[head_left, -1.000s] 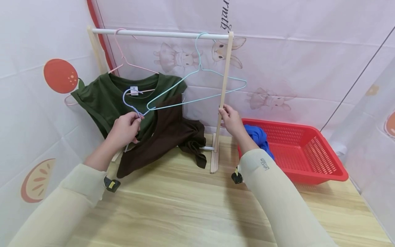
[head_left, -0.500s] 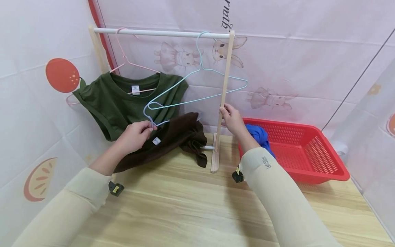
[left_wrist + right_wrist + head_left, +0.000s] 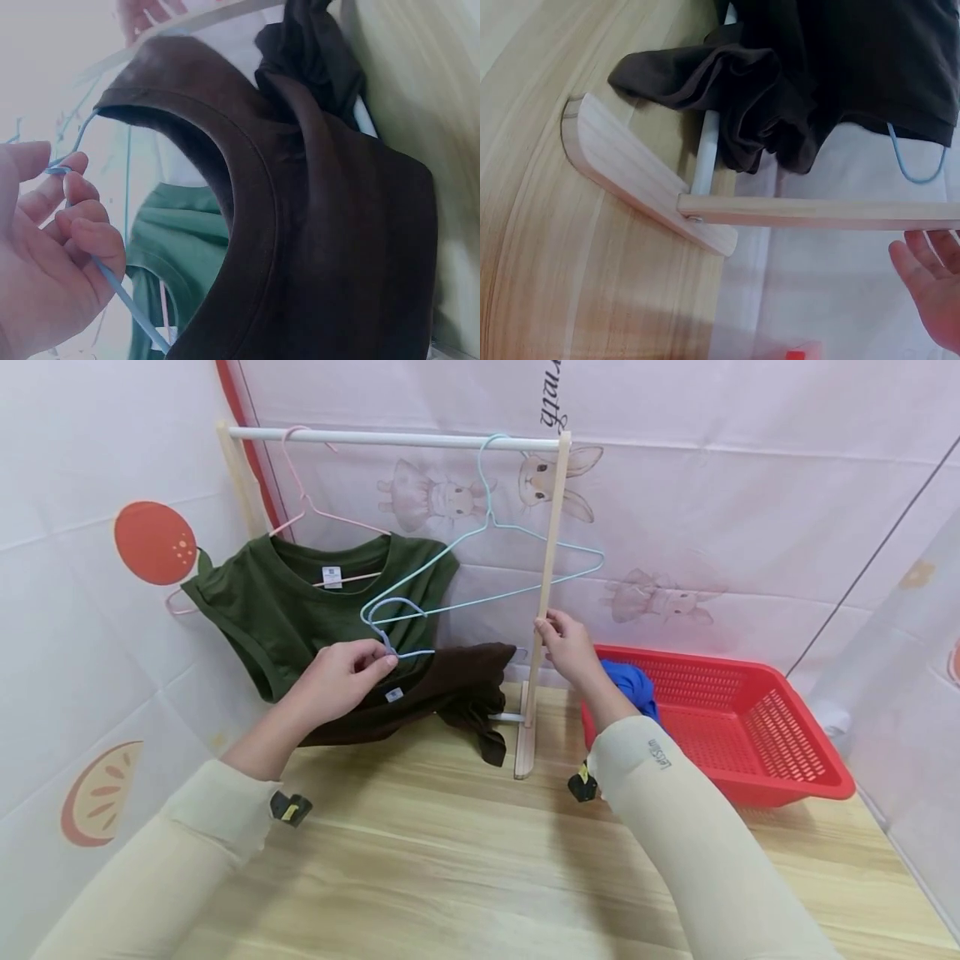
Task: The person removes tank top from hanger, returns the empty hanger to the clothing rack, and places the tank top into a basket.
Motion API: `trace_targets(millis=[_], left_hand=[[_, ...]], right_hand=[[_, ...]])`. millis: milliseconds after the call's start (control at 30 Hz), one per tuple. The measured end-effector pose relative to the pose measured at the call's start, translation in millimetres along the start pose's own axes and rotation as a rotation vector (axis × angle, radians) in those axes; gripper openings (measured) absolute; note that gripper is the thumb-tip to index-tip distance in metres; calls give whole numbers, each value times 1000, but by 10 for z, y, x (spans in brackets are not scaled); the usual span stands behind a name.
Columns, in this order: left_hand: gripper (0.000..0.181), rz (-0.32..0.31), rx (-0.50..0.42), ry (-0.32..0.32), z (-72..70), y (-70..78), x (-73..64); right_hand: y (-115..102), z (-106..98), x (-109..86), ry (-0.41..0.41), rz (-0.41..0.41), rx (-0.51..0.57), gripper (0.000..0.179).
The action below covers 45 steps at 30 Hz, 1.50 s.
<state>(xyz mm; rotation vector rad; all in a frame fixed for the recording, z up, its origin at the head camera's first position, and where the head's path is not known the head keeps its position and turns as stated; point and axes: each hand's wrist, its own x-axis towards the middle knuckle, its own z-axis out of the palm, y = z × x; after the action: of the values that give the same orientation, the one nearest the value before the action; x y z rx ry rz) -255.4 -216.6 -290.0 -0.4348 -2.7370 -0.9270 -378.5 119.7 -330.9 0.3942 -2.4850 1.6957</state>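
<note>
My left hand [image 3: 341, 681] pinches a light blue-lavender wire hanger [image 3: 416, 653] at its neck, just under the hook. A dark brown shirt [image 3: 465, 681] hangs from that hanger, its white neck tag showing; in the left wrist view the hanger [image 3: 129, 300] runs into the shirt's neck opening [image 3: 255, 187]. The hook overlaps the lower left corner of a bare teal hanger [image 3: 490, 514] on the rack. With thumb and fingers, my right hand [image 3: 570, 647] holds the rack's right wooden post [image 3: 551, 539]. A dark green shirt [image 3: 330, 627] hangs behind on a pink hanger [image 3: 348, 521].
The rack's white rod [image 3: 412, 440] spans the back left, with its wooden foot [image 3: 524, 756] on the wood-grain table [image 3: 465, 860]. On the right stands a red basket [image 3: 675, 653] with a blue cloth [image 3: 633, 689] in it. Printed curtains hang behind and at the sides.
My left hand has moved right with the hanger and brown shirt, bringing the hook from before the green shirt's collar to the teal hanger's corner. The right hand stays on the post.
</note>
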Motion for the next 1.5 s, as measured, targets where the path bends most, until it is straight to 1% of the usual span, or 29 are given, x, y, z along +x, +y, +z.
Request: trace_targets(millis=[100,133,200,233,333,367,433,467,567,700,767,867,967,1067,1133,1333,1500], left_hand=[[32,2,-3,19,-20,49,16],[33,7,-3,28,-25,62,22],[31,11,-5,43,-30,83,33],[30,13,-6,47,-31,94,36],[27,19,-8,54,-26,130,45],[26,23,-11,54,-23,146,43],[25,34,-14,56,-15,178,41],[24,41,-16,57,-9,192,40],[23,67,-21,64,6,231,32],[23,98,-27,83,26,292,33],[23,113,-37,96,37,333,34],[23,138,-63,113,71,391,40],[24,160,-90,109,118,442,39],[24,180,-92,100,165,480,37],[24,189,-86,103,191,500,38],[23,211,-75,133,246,527,44],[22,212,-90,151,271,545,44]], right_hand=[[-32,-9,-34,18,-3,-58,53],[-41,-5,-45,37,-11,-76,55],[-62,9,-76,102,-36,-97,55],[-71,20,-91,150,-56,-103,52],[-85,54,-134,312,-136,-102,40],[-86,62,-143,359,-179,-108,36],[-100,82,-173,412,-275,-137,30],[-108,94,-188,418,-323,-156,29],[-157,144,-236,387,-490,-231,27],[-259,223,-327,302,-692,-322,23],[-306,263,-373,260,-779,-359,24],[-371,320,-442,204,-879,-408,32],[-404,373,-500,175,-949,-471,39],[-411,402,-547,177,-985,-527,40],[-407,405,-568,184,-990,-543,38],[-360,367,-584,193,-979,-529,28],[-306,291,-567,212,-973,-539,25]])
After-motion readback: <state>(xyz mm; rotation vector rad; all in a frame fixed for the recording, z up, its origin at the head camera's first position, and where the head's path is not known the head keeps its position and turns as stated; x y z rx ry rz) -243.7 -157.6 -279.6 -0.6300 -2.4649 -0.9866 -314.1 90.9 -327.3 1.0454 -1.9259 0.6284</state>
